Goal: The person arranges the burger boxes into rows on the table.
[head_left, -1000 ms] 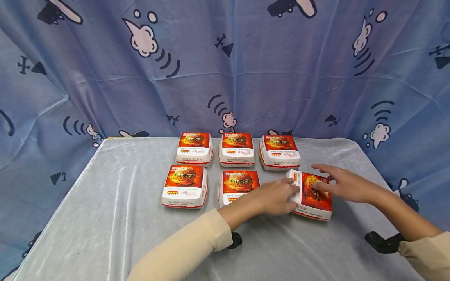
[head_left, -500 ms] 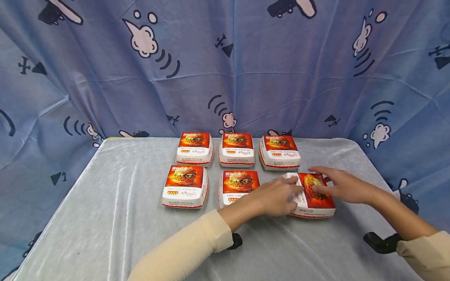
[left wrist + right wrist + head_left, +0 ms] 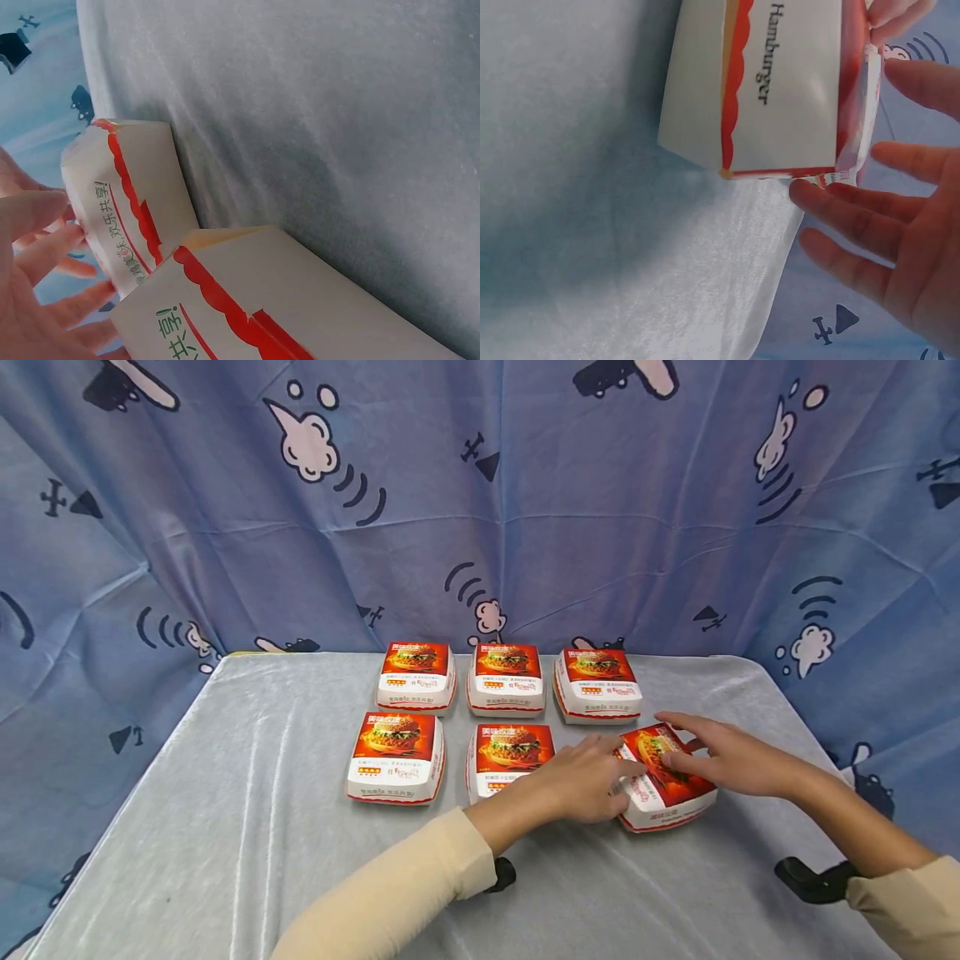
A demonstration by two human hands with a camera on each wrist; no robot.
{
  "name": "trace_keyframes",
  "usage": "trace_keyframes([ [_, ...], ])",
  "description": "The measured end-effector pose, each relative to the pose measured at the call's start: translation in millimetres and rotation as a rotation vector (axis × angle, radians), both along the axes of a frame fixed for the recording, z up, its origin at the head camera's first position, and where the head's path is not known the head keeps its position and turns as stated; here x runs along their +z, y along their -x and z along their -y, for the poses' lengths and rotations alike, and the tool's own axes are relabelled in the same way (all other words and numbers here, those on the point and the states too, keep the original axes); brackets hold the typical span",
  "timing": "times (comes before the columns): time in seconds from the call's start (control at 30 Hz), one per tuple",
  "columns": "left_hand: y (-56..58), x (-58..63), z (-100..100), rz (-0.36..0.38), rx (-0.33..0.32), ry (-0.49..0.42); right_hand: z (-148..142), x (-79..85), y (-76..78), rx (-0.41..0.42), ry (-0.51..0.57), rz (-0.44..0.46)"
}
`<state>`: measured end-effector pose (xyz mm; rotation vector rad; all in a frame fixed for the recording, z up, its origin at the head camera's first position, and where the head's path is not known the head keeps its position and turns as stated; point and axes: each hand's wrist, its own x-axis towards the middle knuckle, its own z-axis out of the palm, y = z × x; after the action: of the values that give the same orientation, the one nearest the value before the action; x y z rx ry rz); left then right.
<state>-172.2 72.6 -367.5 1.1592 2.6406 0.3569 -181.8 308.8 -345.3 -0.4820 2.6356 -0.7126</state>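
Note:
In the head view, a red and white hamburger box (image 3: 654, 797) at the front right sits turned at an angle to the others. My left hand (image 3: 588, 782) touches its left side with spread fingers. From the right, my right hand (image 3: 720, 755) lies against it, thumb over the red top and the other fingers along the far edge. The right wrist view shows the box's side (image 3: 787, 82) lettered "Hamburger", with loosely extended fingers (image 3: 855, 217) beside it. In the left wrist view, fingertips meet the farther box (image 3: 131, 202), partly overlapped by the middle front box (image 3: 247, 300).
Three matching boxes stand in the back row: left (image 3: 415, 678), middle (image 3: 506, 681) and right (image 3: 597, 687). In front are a left box (image 3: 395, 758) and a middle box (image 3: 512, 750), partly behind my left arm. A grey cloth (image 3: 187, 827) covers the table; a blue patterned curtain (image 3: 420, 485) hangs behind.
The front right box first shifted right and straightened, then turned so its near corner points toward the front left. My right hand followed slightly; the left stayed nearly in place. The other boxes have not moved.

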Motion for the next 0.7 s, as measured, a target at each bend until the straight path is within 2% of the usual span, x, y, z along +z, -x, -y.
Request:
trace_keyframes([
  [0.2,-0.8,-0.4,1.7,-0.033,0.006,-0.023,0.1,-1.0,0.5,0.005,-0.028,0.005],
  [0.37,-0.8,-0.4,1.8,0.010,0.018,-0.064,-1.3,-4.0,-0.6,0.061,-0.006,-0.049],
  [0.57,0.1,0.6,1.3,0.035,0.008,-0.033,-1.0,-4.0,-0.7,0.123,0.012,-0.093],
  [0.7,-0.7,1.5,2.1,0.032,-0.007,-0.008,-0.6,-2.9,-1.2,0.091,0.001,-0.073],
])
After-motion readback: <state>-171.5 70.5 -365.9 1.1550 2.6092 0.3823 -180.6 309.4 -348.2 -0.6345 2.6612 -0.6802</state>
